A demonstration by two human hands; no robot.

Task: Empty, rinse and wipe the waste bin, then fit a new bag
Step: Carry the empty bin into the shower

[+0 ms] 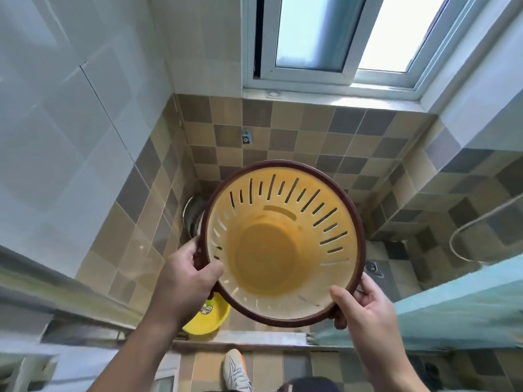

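Two forearms reach forward from the bottom of the view, and both hands hold a round waste bin (pixel 283 241) up in front of the camera. Left hand (pixel 188 278) grips the lower left of the dark brown rim, thumb inside the mouth and fingers curled behind. Right hand (pixel 365 304) grips the lower right of the rim the same way, thumb over the edge.

Held in the air above a tiled shower floor, the bin touches nothing but the hands. Its mouth faces the camera and tilts slightly upward, so its long axis runs from the viewer down and away toward the floor. Inside, the yellow-orange base looks empty, with a brownish film on it; narrow slots ring the upper wall.

Below the left hand sits a yellow basin (pixel 210 318). A floor drain (pixel 373 268) lies to the right, a hose (pixel 464 236) loops further right, and a window (pixel 339 38) is above. One shoe (pixel 236 372) shows at the bottom.

Judging by the empty interior, rinsing looks like the step in hand. To do it well, keep both grips opposite each other on the rim, hold the bin low over the drain, and expect water to escape through the slots.
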